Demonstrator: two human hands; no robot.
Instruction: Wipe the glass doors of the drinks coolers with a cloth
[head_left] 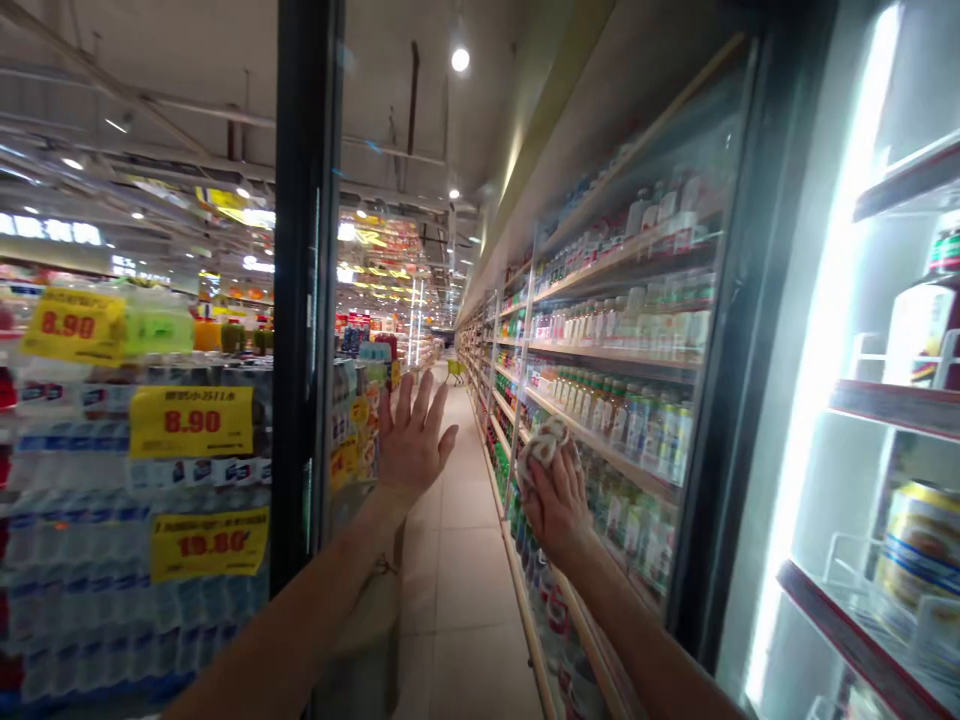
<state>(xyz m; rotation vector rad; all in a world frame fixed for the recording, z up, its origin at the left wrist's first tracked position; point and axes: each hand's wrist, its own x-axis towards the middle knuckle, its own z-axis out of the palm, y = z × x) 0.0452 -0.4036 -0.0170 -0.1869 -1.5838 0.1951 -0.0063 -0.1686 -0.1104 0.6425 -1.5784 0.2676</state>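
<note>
Cloth [541, 447] held bunched in right hand [556, 502] against cooler door glass [660, 170]; left hand [414, 440] open wide, empty.

Both arms are bare as far as the view shows: a long, slim left forearm [277, 612] and a matching right forearm [645, 640], each rounded and tapering smoothly into a narrow wrist. The left hand [414, 447] is long-fingered with a flat, broad back, and the right hand [556, 505] looks much the same. Below the left forearm, a pale beige blur [366, 620] may be clothing, too blurred to tell
</note>
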